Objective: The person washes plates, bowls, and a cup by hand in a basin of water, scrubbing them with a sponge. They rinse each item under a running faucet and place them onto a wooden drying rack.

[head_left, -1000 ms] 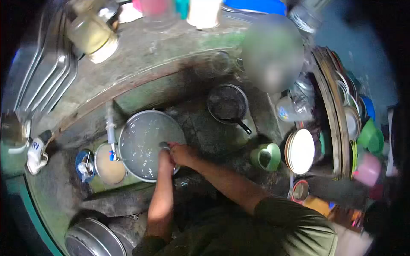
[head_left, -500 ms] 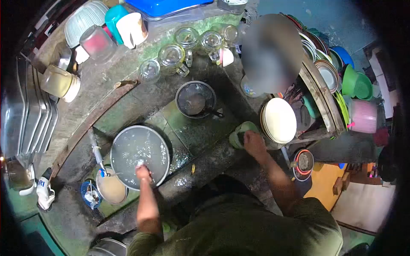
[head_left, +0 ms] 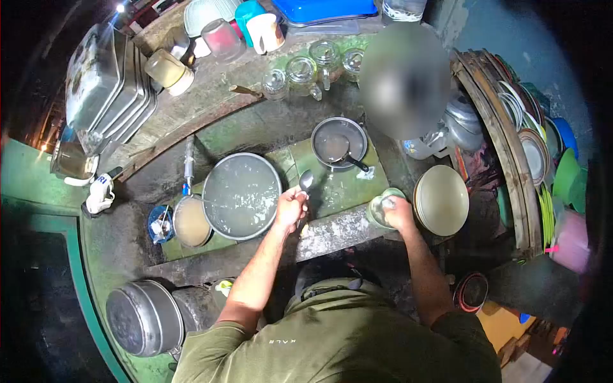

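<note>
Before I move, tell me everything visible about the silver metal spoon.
The silver-grey, metallic-looking spoon is gripped in the bare left hand, its oval bowl pointing forward, much of its handle hidden. It shows against green tiling, right of the round grey basin in the picture, apparently touching only the hand.

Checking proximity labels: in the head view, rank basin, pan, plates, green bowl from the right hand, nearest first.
1. Green bowl: at the right hand, partly hidden by it.
2. Plates: just right of the hand.
3. Pan: ahead, to the left.
4. Basin: farthest left.
</note>
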The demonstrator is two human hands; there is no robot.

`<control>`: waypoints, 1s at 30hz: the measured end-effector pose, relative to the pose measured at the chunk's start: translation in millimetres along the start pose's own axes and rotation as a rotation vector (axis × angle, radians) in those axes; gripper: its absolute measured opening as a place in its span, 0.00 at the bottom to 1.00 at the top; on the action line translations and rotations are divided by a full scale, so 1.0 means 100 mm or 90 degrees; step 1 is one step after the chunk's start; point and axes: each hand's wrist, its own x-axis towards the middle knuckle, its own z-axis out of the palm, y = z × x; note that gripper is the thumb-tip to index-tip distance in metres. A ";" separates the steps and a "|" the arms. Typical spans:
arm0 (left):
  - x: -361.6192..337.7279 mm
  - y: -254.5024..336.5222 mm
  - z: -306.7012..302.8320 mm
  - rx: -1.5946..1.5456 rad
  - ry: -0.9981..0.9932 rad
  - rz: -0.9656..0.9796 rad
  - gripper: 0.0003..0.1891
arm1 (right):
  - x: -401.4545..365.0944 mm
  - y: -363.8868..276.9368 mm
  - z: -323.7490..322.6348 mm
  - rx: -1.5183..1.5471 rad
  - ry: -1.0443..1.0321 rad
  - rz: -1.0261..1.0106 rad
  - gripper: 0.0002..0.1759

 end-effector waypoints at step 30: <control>-0.96 0.56 0.40 -0.305 -0.256 -0.110 0.06 | 0.38 -1.69 0.59 1.095 -0.614 0.197 0.10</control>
